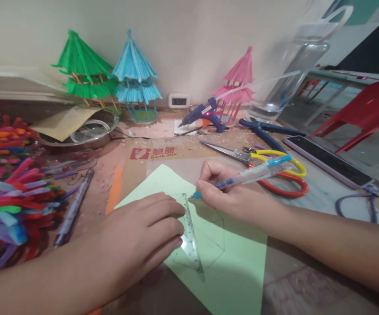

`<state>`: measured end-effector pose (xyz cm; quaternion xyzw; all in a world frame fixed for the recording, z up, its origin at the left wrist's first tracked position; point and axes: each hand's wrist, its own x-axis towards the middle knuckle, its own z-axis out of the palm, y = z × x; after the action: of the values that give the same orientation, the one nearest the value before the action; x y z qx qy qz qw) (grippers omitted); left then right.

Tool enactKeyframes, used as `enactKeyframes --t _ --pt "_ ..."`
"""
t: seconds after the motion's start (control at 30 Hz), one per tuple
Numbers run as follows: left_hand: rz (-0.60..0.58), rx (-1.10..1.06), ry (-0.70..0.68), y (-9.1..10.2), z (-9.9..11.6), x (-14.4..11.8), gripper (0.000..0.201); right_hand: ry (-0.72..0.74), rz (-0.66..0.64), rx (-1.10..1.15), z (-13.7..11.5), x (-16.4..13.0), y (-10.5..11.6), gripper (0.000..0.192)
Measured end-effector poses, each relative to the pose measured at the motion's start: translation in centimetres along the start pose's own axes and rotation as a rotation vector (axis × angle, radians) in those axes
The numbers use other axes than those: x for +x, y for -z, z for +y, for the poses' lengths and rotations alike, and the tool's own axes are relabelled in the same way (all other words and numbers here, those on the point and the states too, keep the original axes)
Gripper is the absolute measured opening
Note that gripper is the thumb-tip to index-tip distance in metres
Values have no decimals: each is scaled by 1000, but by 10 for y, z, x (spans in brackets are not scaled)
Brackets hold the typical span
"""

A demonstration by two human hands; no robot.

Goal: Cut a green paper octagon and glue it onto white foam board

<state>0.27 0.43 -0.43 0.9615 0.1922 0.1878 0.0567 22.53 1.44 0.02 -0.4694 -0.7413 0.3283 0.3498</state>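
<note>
One sheet of pale green paper (238,262) lies on the table (324,197) with one clear triangular ruler (196,243) flat on it. The left hand (140,240) presses the ruler down, fingers (163,208) laid side by side over its edge. The right hand (229,192) pinches one blue-tipped pen (251,174), its tip touching the paper beside the ruler's top. Behind stand three paper pagodas: one green (84,72), one blue (135,74), one pink (238,81). One glue gun (205,113) and one pair of scissors (268,164) lie nearby.

Red logo with Chinese characters "慧康" printed on the cardboard sheet (163,153)
</note>
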Motion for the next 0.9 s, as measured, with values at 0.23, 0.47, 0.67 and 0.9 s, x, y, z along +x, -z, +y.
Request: enactKeyframes --t 0.23,0.47,0.67,0.9 --pt "-7 -16 9 0 0 -1 27 -9 -28 -6 -3 2 0 16" --pt "-13 -2 11 1 0 0 29 -17 -35 8 -3 1 -1 17" --pt "-2 1 1 3 2 1 30 -13 -27 16 -4 1 -1 17" --pt "-22 -17 19 1 1 -1 26 -18 -31 28 -3 1 -2 17"
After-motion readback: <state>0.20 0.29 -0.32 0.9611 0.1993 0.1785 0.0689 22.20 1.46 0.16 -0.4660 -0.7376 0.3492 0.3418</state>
